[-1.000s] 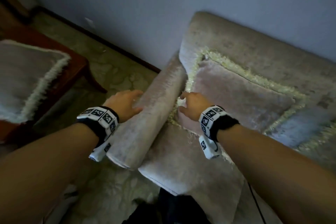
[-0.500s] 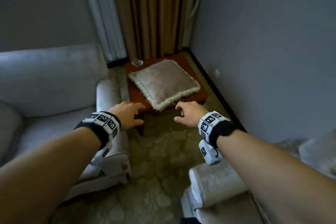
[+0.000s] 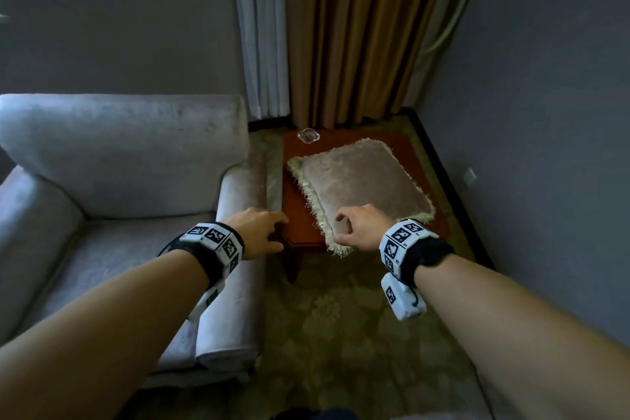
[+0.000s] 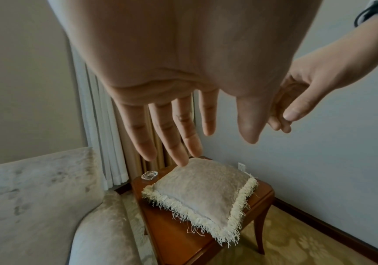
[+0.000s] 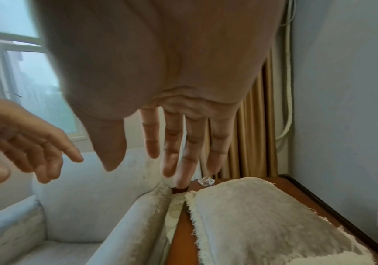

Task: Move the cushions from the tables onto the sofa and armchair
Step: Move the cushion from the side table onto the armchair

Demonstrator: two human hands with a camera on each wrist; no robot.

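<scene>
A beige cushion (image 3: 361,187) with a pale fringe lies flat on a small red-brown wooden table (image 3: 300,225) in the corner. Both wrist views show the cushion (image 4: 201,195) (image 5: 269,220) below the fingers. My left hand (image 3: 262,232) hovers open over the table's near left corner, beside the armchair's arm. My right hand (image 3: 358,227) hovers open just above the cushion's near fringe and holds nothing. In the wrist views the fingers of the left hand (image 4: 172,136) and the right hand (image 5: 179,148) hang straight and spread.
A grey armchair (image 3: 112,187) stands left of the table, its seat bare. A glass ashtray (image 3: 308,136) sits at the table's far left corner. Brown curtains (image 3: 358,27) hang behind; a wall (image 3: 545,112) runs close on the right. Patterned carpet (image 3: 341,334) lies below.
The view has swung from a cushioned chair on the right to the corner table. Both hands have come nearer to the table and its cushion; they stay empty.
</scene>
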